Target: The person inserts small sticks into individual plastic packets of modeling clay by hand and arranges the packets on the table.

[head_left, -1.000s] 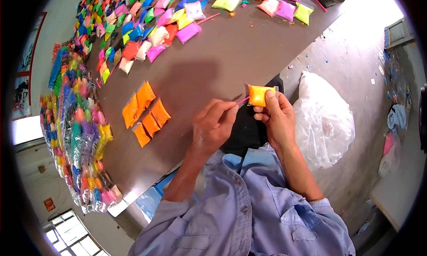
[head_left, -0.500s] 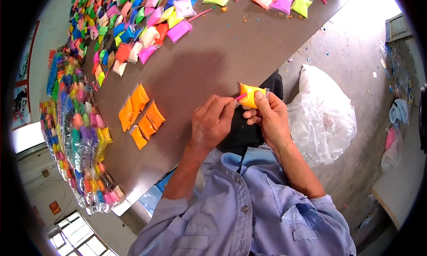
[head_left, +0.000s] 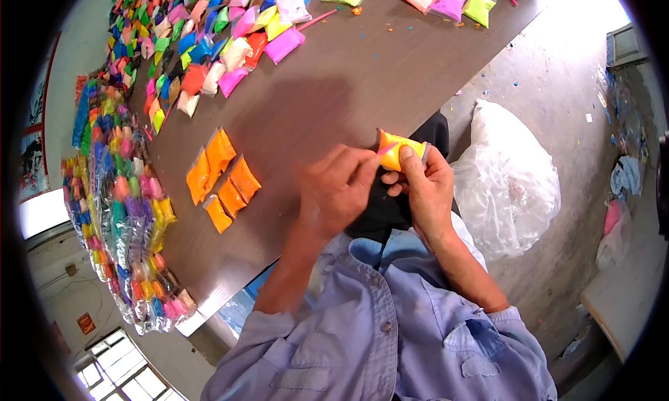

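My right hand (head_left: 428,185) is closed on a small clear packet of yellow-orange material (head_left: 401,150), thumb on its front face. My left hand (head_left: 336,188), a little blurred, pinches a thin pink stick (head_left: 387,150), whose tip lies against the packet's left part. Whether the tip presses into the packet or only touches it, I cannot tell. On the brown table to the left of my hands lie several orange packets (head_left: 220,150) in a small group.
A large pile of multicoloured packets (head_left: 202,45) covers the table's far left. Long clear bags of coloured packets (head_left: 129,213) line the left edge. Pink and lime packets (head_left: 446,3) lie at the far edge. A white plastic bag (head_left: 505,185) stands on the floor at right.
My left hand has shifted slightly and is now blurred, with the pink stick further over the packet. The packet and my right hand have moved slightly right.
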`<control>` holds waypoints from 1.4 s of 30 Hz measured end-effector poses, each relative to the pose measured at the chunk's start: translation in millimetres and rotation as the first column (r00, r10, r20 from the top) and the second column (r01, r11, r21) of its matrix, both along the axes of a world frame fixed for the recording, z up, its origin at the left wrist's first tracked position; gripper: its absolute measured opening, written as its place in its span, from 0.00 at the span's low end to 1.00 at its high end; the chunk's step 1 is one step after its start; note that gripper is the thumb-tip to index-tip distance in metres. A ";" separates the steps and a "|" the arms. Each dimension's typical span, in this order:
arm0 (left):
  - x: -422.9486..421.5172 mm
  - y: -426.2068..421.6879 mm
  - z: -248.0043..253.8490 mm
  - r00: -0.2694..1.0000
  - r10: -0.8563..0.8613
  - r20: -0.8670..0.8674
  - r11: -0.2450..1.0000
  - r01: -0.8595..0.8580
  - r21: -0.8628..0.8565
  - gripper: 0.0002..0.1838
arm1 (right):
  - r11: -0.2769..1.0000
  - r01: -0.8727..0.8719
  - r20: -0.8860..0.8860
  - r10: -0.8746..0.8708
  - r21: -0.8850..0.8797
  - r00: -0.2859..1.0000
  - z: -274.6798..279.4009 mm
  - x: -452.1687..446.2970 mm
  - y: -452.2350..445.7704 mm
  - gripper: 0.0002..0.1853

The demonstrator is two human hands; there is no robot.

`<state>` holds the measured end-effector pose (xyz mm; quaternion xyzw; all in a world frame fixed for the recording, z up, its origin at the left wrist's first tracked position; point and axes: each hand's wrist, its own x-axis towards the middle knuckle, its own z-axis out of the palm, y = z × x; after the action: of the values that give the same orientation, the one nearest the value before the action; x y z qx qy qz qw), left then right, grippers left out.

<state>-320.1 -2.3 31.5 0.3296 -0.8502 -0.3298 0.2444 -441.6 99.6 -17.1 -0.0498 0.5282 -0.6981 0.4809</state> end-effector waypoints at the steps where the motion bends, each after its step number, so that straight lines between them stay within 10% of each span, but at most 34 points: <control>1: 0.1 1.3 -2.8 1.000 0.002 0.001 1.000 -0.002 0.000 0.04 | 1.000 0.016 -0.003 -0.016 0.011 1.000 1.8 0.9 -1.2 0.14; 18: 26.8 3.3 -2.5 0.998 0.039 0.052 0.998 -0.037 -0.041 0.05 | 0.997 0.080 -0.136 -0.081 -0.013 0.987 -2.2 -6.7 11.9 0.15; 26: -0.4 -63.2 -16.1 0.994 0.108 0.027 0.906 -0.087 -0.415 0.03 | 0.982 0.188 -0.038 -0.187 0.014 0.982 -1.4 -8.9 10.7 0.16; 42: 6.3 -9.4 9.8 0.994 -0.062 0.087 0.989 0.073 -0.129 0.03 | 0.995 -0.104 -0.124 0.104 0.011 0.987 -1.4 4.6 7.7 0.13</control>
<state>-313.7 -11.7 41.3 0.2971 -0.8902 -0.2672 0.2189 -437.0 107.3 -18.5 -0.1196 0.5553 -0.6664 0.4830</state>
